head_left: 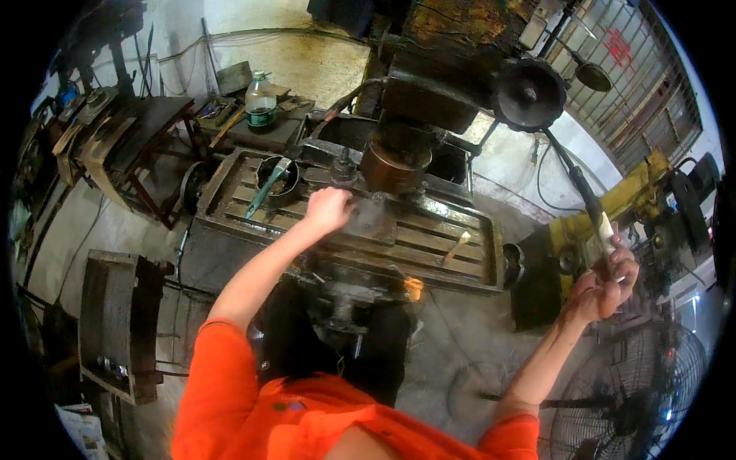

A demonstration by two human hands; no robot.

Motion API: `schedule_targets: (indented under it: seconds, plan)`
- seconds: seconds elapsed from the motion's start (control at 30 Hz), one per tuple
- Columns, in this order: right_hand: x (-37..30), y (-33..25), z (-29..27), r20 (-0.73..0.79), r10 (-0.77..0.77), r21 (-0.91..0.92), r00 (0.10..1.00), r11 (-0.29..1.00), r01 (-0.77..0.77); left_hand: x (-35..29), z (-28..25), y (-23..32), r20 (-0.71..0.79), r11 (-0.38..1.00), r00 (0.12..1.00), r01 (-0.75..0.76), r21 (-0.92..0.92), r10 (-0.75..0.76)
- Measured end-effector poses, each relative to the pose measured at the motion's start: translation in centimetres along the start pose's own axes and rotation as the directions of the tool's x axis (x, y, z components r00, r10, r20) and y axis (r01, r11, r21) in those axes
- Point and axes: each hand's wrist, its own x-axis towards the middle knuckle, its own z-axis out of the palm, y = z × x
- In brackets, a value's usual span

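My right hand (pixel 609 280) is closed around the pale lower end of a long lever (pixel 586 188). The lever slants down from a dark round hub (pixel 529 93) on the machine's right side. Over the middle of the slotted machine table (pixel 429 244) is my left hand (pixel 330 211), its fingers curled. Whatever lies beneath those fingers is hidden. Just beyond it stands a dark metal fitting (pixel 344 167), beside a brown cylindrical part (pixel 395 161) under the machine head. Left of that hand, a green-handled brush (pixel 268 188) rests across a round pan (pixel 287 182).
A small wooden-handled brush (pixel 458 248) lies on the table's right part. A clear bottle (pixel 261 101) stands on a bench at the back left. A floor fan (pixel 629 391) is at the lower right, a dark metal box (pixel 115 326) at the left.
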Motion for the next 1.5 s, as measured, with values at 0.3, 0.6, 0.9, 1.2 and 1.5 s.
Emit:
schedule_targets:
  seconds: [0.3, 0.6, 0.9, 1.2, 1.5]
  plan:
    - [-1.7, 0.5, 0.3, -0.068, 0.003, 0.022, 0.998, 1.000, -0.001, -11.2, -9.9, -9.4, -0.144, 0.991, 0.980, 0.130, -0.038, -0.134]
    - [-3.1, 0.4, 1.2, -0.178, 0.052, 0.064, 0.983, 0.997, -0.042, -20.3, -14.5, -13.4, -0.081, 0.939, 0.936, 0.340, -0.051, -0.343]
    - [-5.2, 2.2, -0.1, -0.101, -0.025, 0.125, 0.995, 0.991, 0.038, -24.9, -13.6, -16.9, -0.054, 0.816, 0.815, 0.578, 0.006, -0.577]
    - [-6.7, 3.2, -0.4, -0.115, -0.038, 0.123, 0.993, 0.991, 0.052, -28.1, -15.4, -22.1, -0.157, 0.807, 0.793, 0.587, -0.059, -0.589]
    - [-8.4, 5.9, -1.5, -0.063, -0.061, 0.187, 0.996, 0.980, 0.071, -33.7, -22.4, -22.0, -0.408, 0.762, 0.717, 0.643, 0.077, -0.565]
